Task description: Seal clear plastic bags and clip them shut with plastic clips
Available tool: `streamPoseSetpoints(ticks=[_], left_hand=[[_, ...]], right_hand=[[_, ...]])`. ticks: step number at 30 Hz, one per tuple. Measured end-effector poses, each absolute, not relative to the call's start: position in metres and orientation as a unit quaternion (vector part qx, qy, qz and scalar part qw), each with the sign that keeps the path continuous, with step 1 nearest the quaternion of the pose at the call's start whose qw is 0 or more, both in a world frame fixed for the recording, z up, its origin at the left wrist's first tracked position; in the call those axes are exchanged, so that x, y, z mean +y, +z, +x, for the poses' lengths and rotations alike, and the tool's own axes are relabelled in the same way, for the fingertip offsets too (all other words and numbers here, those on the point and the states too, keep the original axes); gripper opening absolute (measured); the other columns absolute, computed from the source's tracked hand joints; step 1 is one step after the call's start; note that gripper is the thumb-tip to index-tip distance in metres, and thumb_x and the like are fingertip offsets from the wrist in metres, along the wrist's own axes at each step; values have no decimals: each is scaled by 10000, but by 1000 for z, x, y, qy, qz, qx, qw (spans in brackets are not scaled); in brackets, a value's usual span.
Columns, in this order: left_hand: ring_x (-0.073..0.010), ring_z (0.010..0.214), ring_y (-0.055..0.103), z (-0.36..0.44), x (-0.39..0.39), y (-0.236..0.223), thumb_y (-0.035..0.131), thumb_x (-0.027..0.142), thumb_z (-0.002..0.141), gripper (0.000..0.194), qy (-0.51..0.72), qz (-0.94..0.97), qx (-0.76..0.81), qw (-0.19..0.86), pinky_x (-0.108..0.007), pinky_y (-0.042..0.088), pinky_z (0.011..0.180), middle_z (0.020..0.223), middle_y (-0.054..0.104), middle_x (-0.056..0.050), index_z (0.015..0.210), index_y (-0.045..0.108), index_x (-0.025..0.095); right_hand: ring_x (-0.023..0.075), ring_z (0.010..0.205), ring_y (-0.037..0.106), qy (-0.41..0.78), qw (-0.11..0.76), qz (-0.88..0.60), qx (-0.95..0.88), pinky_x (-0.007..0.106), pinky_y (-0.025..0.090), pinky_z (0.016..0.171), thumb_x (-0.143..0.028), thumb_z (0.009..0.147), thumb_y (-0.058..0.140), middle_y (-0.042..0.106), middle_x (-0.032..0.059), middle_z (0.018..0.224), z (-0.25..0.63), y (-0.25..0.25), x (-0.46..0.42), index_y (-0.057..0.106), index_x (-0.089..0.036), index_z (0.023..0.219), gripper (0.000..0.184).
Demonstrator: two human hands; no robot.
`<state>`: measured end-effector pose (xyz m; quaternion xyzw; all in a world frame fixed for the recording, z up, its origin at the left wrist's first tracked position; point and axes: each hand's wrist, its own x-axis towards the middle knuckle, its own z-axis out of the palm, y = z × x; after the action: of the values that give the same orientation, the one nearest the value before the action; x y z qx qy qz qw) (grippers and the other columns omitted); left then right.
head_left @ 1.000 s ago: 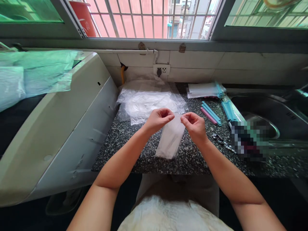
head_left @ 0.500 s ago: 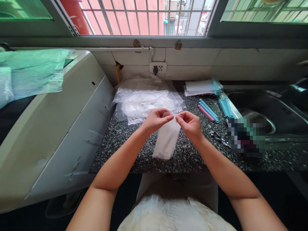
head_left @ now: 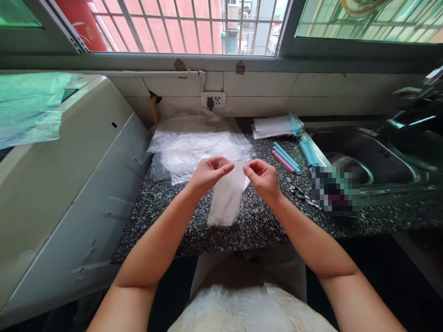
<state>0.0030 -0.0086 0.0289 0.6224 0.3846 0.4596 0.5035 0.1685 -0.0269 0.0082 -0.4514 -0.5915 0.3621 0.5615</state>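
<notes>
Between both hands hangs a small clear plastic bag (head_left: 226, 200), its lower end reaching down over the counter. My left hand (head_left: 212, 174) pinches its upper left corner between thumb and fingers. At the upper right corner, my right hand (head_left: 263, 177) is closed in a similar pinch. Just beyond the hands lies a loose heap of clear plastic bags (head_left: 199, 145). To the right of my right hand are a few blue sealing strips (head_left: 287, 157) and a pink strip (head_left: 283, 162), side by side.
A stack of flat clear bags (head_left: 273, 127) with blue strips lies near the wall. More blue strips (head_left: 309, 153) rest beside the metal sink (head_left: 398, 161). A blurred-out object (head_left: 335, 193) is at the sink's near corner. A large pale appliance (head_left: 86, 184) borders the speckled counter (head_left: 194, 237) on the left.
The view has turned a little to the right, so things sit further left. My hands have drawn slightly apart, with the bag's top edge spread between them.
</notes>
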Motion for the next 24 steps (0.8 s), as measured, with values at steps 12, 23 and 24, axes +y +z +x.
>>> streamPoseSetpoints(ticks=[12,23,24], left_hand=[[-91,568,458,5,-6,25,721,374,620,240,459,597,397,524,-230,365,535,590,558,5,599,604,166],[-86,549,438,4,-2,22,684,360,650,221,464,599,403,514,-226,355,524,566,537,13,602,595,164],[-86,549,440,4,-2,22,680,353,657,214,463,600,403,514,-227,357,526,567,538,13,605,595,163]], right_hand=[[94,568,469,355,582,-465,-564,250,401,556,-410,688,626,538,-29,603,175,5,-17,547,-190,663,235],[94,565,469,354,589,-470,-555,247,402,561,-417,692,623,540,-30,606,178,-2,-11,564,-185,681,239],[93,564,470,355,588,-469,-555,246,402,561,-408,692,621,539,-30,604,177,-3,-11,563,-184,676,232]])
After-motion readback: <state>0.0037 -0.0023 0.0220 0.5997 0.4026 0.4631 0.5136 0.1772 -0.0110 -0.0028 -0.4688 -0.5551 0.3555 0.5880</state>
